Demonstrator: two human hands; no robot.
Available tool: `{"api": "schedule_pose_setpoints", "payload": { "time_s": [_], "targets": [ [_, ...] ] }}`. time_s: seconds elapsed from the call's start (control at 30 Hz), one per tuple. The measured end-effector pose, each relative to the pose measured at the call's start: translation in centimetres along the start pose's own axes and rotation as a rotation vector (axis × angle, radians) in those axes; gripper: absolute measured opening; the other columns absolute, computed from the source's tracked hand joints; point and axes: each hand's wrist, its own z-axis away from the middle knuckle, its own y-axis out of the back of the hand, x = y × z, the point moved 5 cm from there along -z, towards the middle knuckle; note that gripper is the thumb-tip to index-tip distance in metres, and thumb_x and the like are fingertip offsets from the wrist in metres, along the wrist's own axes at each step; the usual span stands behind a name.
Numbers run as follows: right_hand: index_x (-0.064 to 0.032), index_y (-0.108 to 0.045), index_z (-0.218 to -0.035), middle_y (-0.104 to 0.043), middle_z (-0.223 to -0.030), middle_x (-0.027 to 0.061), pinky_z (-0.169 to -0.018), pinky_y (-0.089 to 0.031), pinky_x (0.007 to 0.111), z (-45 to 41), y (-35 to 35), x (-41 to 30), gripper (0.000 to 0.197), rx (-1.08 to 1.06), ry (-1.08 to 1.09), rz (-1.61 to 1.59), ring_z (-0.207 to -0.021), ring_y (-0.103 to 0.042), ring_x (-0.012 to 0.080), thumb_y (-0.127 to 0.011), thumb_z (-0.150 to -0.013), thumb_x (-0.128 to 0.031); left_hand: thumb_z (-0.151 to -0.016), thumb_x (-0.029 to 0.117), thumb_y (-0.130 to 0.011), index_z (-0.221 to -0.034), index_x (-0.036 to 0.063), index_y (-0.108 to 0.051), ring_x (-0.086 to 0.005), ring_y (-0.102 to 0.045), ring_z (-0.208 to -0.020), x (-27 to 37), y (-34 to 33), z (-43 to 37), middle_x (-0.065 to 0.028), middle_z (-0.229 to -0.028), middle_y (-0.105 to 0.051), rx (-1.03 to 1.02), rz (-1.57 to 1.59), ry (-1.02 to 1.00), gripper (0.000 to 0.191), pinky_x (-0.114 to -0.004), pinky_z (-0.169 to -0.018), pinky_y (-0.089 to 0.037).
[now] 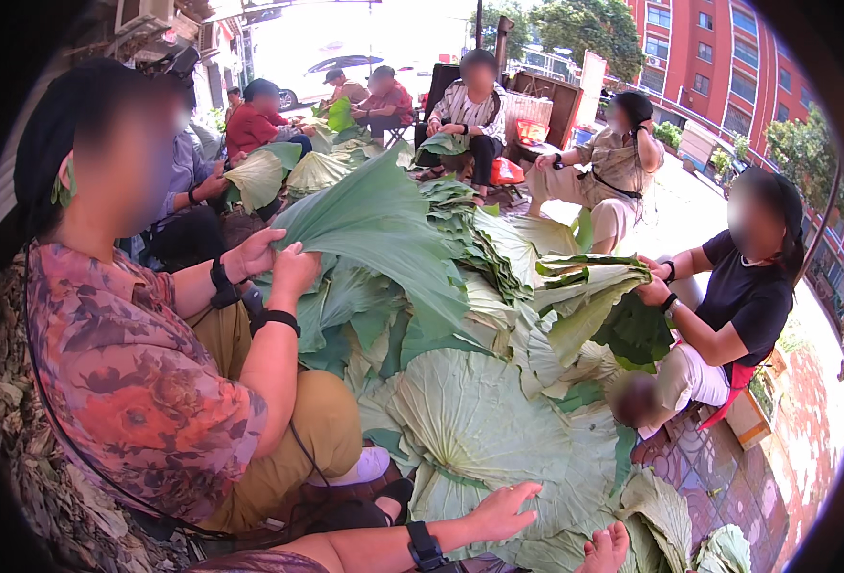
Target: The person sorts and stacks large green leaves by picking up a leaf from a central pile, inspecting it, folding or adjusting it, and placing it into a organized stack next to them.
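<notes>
Low in the picture, my left hand (505, 513) reaches in with its fingers apart and nothing held. It is just over a large pale green lotus leaf (483, 415), which lies with its ribbed side up; whether the fingertips touch it is hard to tell. A black band with a small device (426, 547) is strapped on my left wrist. My right hand (606, 550) shows only partly at the bottom edge, fingers pointing up, close to some curled lotus leaves (662, 512). Its palm and grip are hidden.
At my left, a person in a floral shirt holds up a green lotus leaf (379, 229). Opposite, a person in black holds folded leaves (594, 290). Several others sit around the leaf heap (493, 251). Dry leaves (49, 458) lie far left; paving (730, 487) shows at right.
</notes>
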Motion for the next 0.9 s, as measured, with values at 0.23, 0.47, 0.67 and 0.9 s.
{"api": "schedule_pose_setpoints", "payload": {
  "time_s": [0.23,0.47,0.67,0.9],
  "targets": [
    [0.0021,-0.042,-0.112,-0.048,-0.105,0.0099,-0.072,-0.043,0.028,-0.3,-0.1,0.0,0.039,-0.034,0.009,0.026,-0.088,-0.05,0.0182,-0.053,-0.077,-0.008,-0.076,0.02,-0.051,-0.115,0.0008,-0.038,-0.0298,-0.047,-0.104,0.3,-0.2,0.1,-0.0191,-0.109,-0.05,-0.072,-0.003,0.014,0.045,-0.035,-0.086,-0.038],
    [0.0019,-0.044,-0.11,-0.05,-0.102,0.0091,-0.071,-0.043,0.027,-0.7,0.2,0.3,0.036,-0.053,0.015,-0.01,-0.086,-0.051,0.0177,-0.052,-0.077,-0.008,-0.076,0.021,-0.051,-0.114,0.0008,-0.039,-0.0297,-0.047,-0.104,0.3,-0.8,0.0,-0.0187,-0.109,-0.05,-0.103,-0.024,-0.009,0.044,-0.035,-0.086,-0.038],
    [0.0014,-0.045,-0.109,-0.05,-0.1,0.0085,-0.07,-0.043,0.027,-0.5,0.4,0.1,0.034,-0.065,0.028,-0.007,-0.086,-0.051,0.017,-0.052,-0.077,-0.007,-0.074,0.018,-0.05,-0.111,-0.0023,-0.042,-0.0302,-0.05,-0.1,0.6,-0.9,0.1,-0.0199,-0.107,-0.051,-0.094,-0.024,-0.024,0.042,-0.036,-0.084,-0.04],
    [0.0009,-0.045,-0.109,-0.051,-0.099,0.008,-0.069,-0.043,0.027,-0.3,0.3,0.0,0.033,-0.051,-0.002,-0.003,-0.085,-0.051,0.0165,-0.051,-0.077,-0.008,-0.074,0.019,-0.05,-0.111,-0.0014,-0.042,-0.0297,-0.049,-0.102,0.3,-1.1,0.1,-0.0199,-0.107,-0.051,-0.113,-0.04,0.009,0.043,-0.035,-0.084,-0.039]
  ]
}}
